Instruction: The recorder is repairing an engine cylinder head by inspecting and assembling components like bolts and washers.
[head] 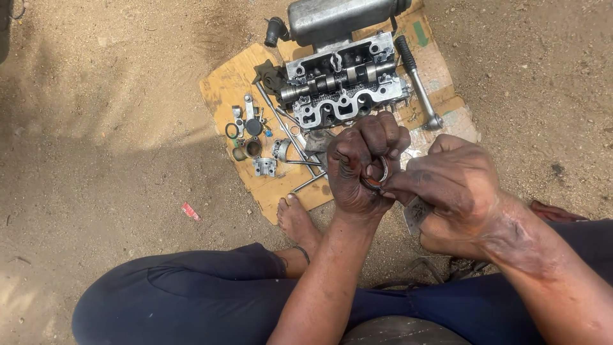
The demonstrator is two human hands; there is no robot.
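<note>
Together, left hand (pixel 357 167) clenches a metal ring (pixel 377 174); right hand (pixel 450 185) pinches its edge in a tight grip.

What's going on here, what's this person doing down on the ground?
A person sits on sandy ground with greasy hands raised over a sheet of cardboard. The left hand is closed around a small metal ring, and the right hand pinches at it from the side. On the cardboard lie an engine cylinder head with its camshaft exposed, a ratchet wrench, and small loose parts. A bare foot rests at the cardboard's edge.
</note>
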